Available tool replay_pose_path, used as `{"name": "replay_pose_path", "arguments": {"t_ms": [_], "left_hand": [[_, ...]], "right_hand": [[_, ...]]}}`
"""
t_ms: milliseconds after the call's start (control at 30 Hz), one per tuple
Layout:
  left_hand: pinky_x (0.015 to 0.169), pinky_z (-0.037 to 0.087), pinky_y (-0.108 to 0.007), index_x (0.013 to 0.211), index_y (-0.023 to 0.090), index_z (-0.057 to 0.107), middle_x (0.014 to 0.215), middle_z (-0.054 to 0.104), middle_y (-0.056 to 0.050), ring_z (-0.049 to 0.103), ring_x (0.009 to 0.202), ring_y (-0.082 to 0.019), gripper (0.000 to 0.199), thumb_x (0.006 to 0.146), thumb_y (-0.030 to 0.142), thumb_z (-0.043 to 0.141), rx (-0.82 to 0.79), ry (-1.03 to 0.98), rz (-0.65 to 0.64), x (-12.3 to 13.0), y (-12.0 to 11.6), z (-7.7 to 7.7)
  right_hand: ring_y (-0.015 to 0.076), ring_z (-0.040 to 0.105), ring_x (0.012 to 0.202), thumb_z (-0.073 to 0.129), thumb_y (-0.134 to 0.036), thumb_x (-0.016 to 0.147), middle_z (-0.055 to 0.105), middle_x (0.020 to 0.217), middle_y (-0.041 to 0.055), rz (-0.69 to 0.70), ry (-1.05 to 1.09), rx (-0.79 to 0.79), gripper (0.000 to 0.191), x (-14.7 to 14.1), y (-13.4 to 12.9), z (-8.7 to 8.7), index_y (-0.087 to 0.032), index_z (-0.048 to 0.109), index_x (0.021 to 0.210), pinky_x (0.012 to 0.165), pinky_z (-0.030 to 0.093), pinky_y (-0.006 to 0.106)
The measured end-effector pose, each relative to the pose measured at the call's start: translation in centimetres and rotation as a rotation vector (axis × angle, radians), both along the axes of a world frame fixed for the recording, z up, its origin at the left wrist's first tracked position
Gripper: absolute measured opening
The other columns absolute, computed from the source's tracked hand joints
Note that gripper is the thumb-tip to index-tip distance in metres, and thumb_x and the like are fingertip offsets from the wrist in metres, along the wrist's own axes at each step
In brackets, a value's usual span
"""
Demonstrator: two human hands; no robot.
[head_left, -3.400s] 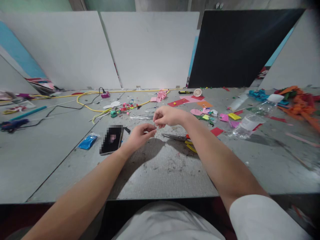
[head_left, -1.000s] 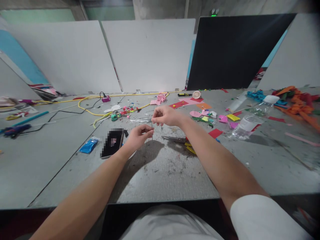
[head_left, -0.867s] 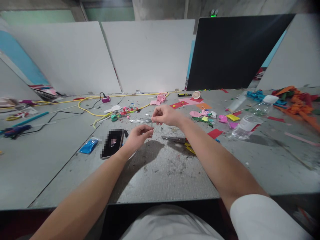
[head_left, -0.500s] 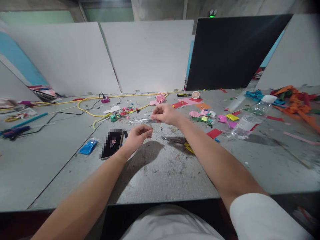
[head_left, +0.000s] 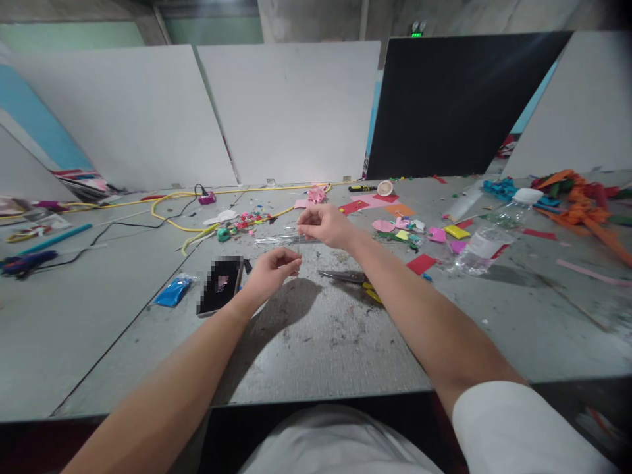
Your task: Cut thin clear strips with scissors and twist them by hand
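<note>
Between my two hands runs a short, thin, pale strand (head_left: 299, 244), nearly upright; whether it is wire or a stick I cannot tell. The fingertips of my left hand (head_left: 275, 268) pinch its lower end. Above, my right hand (head_left: 326, 226) is closed with thumb and fingers at the upper end. Just behind them lies a bundle of thin, shiny clear strips (head_left: 276, 239) on the table. Scissors (head_left: 343, 276) with yellow handles lie under my right forearm, which partly hides them. To the left of my left hand are a phone (head_left: 222, 286) and a blue packet (head_left: 174, 291).
A clear plastic bottle (head_left: 481, 249) stands on the right, near colourful clay and paper scraps (head_left: 421, 264). Orange crumpled material (head_left: 575, 201) lies at the far right. A yellow cable (head_left: 160, 214) and small beads spread at the back left. Upright boards (head_left: 291, 112) line the back.
My hands keep almost the same positions, and the strand between them now shows more clearly. The view has shifted very slightly.
</note>
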State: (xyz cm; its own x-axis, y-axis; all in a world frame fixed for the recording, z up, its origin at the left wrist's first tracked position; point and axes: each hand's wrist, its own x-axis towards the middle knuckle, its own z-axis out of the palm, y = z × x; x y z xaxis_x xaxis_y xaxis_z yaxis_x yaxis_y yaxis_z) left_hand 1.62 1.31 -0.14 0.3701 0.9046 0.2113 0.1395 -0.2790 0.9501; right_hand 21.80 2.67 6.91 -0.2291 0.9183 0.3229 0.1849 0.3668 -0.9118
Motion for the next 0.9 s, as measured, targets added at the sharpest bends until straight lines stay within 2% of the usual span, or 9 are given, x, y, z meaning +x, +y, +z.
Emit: {"name": "replay_pose_path", "arguments": {"t_ms": [400, 900], "left_hand": [[0.069, 0.061, -0.032, 0.087, 0.018, 0.072, 0.079, 0.069, -0.001, 0.066, 0.068, -0.014, 0.036, 0.074, 0.049, 0.086, 0.012, 0.002, -0.018, 0.01, -0.13, 0.04], [0.07, 0.062, -0.033, 0.088, 0.018, 0.073, 0.081, 0.07, -0.002, 0.067, 0.069, -0.015, 0.037, 0.073, 0.049, 0.086, 0.005, 0.024, 0.001, 0.17, -0.42, 0.35]], "right_hand": [[0.0107, 0.063, 0.064, 0.077, -0.013, 0.08, 0.067, 0.07, -0.0011, 0.015, -0.012, -0.003, 0.017, -0.02, -0.01, -0.2, -0.018, 0.061, 0.081, 0.064, 0.053, 0.023], [0.0099, 0.059, 0.057, 0.079, -0.015, 0.076, 0.064, 0.064, -0.0026, 0.07, 0.065, 0.032, 0.019, 0.22, 0.21, -0.54, -0.018, 0.06, 0.076, 0.055, 0.05, 0.022]]}}
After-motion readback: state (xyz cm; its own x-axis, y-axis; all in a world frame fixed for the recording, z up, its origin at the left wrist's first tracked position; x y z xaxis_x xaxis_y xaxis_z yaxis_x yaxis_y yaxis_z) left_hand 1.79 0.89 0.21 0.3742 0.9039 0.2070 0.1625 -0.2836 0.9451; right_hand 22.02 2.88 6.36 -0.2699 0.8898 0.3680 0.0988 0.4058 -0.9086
